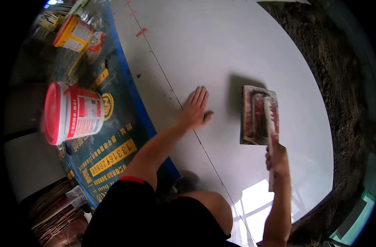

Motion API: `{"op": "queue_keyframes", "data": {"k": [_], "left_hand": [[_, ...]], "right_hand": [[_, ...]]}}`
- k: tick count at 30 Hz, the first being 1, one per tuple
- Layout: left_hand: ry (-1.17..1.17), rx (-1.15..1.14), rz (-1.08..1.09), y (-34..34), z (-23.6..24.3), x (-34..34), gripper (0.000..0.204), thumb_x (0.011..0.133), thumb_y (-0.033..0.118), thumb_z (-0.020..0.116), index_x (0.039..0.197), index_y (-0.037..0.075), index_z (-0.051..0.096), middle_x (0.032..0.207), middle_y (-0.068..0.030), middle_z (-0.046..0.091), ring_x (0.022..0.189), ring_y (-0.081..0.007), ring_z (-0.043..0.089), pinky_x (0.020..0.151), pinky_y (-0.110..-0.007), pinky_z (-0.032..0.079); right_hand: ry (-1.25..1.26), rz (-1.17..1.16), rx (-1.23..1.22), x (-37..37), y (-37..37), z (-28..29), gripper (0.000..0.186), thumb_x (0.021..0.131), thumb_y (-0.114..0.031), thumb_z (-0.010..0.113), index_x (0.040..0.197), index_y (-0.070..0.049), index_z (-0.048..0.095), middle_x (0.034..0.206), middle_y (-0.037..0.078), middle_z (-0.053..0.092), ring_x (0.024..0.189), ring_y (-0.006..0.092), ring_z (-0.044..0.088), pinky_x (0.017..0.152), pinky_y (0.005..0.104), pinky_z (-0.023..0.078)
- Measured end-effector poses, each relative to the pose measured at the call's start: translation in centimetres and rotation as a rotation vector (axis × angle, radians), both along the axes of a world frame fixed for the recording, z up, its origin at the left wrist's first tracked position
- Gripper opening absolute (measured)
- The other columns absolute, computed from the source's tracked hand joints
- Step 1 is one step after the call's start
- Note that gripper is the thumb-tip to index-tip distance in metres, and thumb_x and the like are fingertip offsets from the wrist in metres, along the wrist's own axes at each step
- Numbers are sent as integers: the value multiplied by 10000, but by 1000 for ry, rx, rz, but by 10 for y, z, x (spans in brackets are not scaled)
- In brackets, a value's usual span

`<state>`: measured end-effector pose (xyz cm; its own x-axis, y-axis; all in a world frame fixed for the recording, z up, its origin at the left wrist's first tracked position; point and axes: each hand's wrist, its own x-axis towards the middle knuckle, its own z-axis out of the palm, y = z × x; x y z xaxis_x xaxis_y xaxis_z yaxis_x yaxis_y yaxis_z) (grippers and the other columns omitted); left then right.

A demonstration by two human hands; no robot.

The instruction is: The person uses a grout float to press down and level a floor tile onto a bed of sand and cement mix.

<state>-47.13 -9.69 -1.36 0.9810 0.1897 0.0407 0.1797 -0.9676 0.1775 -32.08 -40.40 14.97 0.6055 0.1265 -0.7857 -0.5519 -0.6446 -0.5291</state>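
Under you spread two smooth, pale, glossy slabs, a broad right slab [221, 49] and a narrower left slab [153, 92], parted by one thin dark joint [201, 144] and mirroring a bright window near your knee. Along the left slab's outer edge runs one printed dark green sheet [122, 131] with a blue border; rough brown ground [321, 61] borders the right slab. Two buckets stand at the sheet's side: a white round one [87, 113] with a red lid, and a smaller yellow one [75, 37] farther off. Your single float [254, 117], a worn, red-stained rectangular plate with a pale ridged handle, is over the right slab; you cannot tell whether it touches. Of your two hands, the right hand [278, 158] is closed around that handle, while the left hand [196, 109] lies palm down, empty, fingers straight and thumb apart, by the joint. Smallest, a red piece [141, 32] sits beside the joint's far stretch.
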Motion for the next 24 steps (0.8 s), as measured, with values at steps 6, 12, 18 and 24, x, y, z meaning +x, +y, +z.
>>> {"op": "queue_keyframes", "data": {"k": [6,12,18,24], "left_hand": [[90,-71,191,-25,-2,-63,832,993,516,386,1473,-146,235,1565,-344,160,1478,-481,118,1190,-567,124],[125,-130,231,-27,3,-65,872,955,522,447,1466,-156,248,1571,-339,160,1482,-479,109,1201,-559,109],[48,-135,233,-24,10,-60,875,955,548,420,1470,-143,269,1581,-312,179,1495,-435,118,1224,-493,82],[57,-146,255,-24,1,-70,890,955,572,406,1490,-121,249,1609,-274,111,1509,-411,47,1229,-472,33]], "right_hand": [[-631,-93,-74,37,18,138,562,1003,-636,356,996,-116,569,555,-51,431,395,25,353,357,192,304],[-813,-183,153,60,63,55,693,940,-738,373,1044,-72,537,579,-50,424,446,33,381,383,211,337],[-457,285,-78,78,169,-143,639,980,-637,425,664,-83,449,483,21,403,351,163,410,328,357,349],[-149,213,71,49,214,-102,591,953,-620,505,747,-67,526,527,19,447,391,147,441,372,333,372]]}}
